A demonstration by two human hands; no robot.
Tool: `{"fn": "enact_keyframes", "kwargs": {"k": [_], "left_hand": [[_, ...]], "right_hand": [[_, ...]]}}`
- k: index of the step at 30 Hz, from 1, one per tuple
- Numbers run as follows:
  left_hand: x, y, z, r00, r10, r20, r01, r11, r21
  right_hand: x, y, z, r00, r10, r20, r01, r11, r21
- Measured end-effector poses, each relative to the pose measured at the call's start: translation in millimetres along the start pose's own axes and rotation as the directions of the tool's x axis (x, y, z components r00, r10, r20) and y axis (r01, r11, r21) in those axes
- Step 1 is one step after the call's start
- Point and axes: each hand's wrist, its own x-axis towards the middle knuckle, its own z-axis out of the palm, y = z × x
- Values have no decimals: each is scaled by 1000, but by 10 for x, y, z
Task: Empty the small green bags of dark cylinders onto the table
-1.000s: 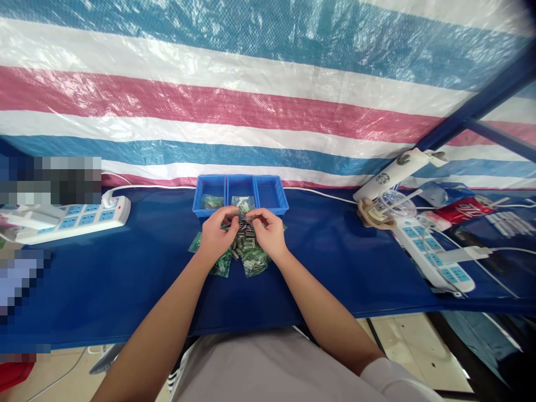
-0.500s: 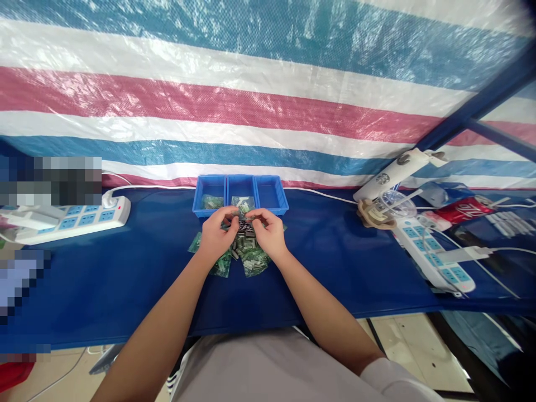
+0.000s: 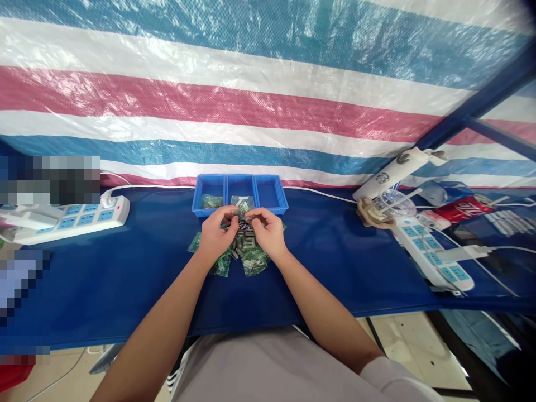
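Head view: left hand and right hand pinch one small clear packet of green parts just before the blue three-compartment plastic tray; advisably held low, fingertips only.

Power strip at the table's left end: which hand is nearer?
Left. The left hand is right of the power strip, over the green packets; the right hand lies farther right, beyond it.

Bright, even daylight; glare streaks the striped tarp (strongest along the top). Edges bow outward, corners darken, and small parts blur.
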Motion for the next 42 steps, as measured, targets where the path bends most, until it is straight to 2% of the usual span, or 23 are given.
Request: {"fn": "enact_keyframes", "kwargs": {"k": [8, 14, 21, 26, 32, 37, 42], "left_hand": [[-6, -4, -11, 1000, -13, 17, 13, 1000, -4], [8, -14, 1, 999, -40, 23, 40, 999, 0], [19, -15, 18, 1000, -17, 21, 17, 999, -37], [14, 29, 3, 1000, -11, 17, 13, 991, -132], [19, 72, -26, 1000, -13, 9, 15, 982, -190], [14, 10, -6, 999, -43, -29, 38, 989, -142], [7, -35, 14, 998, -43, -36, 39, 996, -85]], "right_hand": [[-2, -57, 2, 1000, 3, -9, -3, 1000, -27], [-7, -126, 9, 997, -76, -11, 75, 995, -63], [-19, -162, 25, 988, -144, 55, 148, 984, -97], [-46, -227, 44, 975, -179, 132, 189, 979, -71], [-42, -217, 33, 970, -191, 152, 207, 974, -92], [-47, -183, 31, 956, -203, 211, 234, 963, -135], [-58, -155, 35, 957, -194, 214, 232, 957, -172]]}}
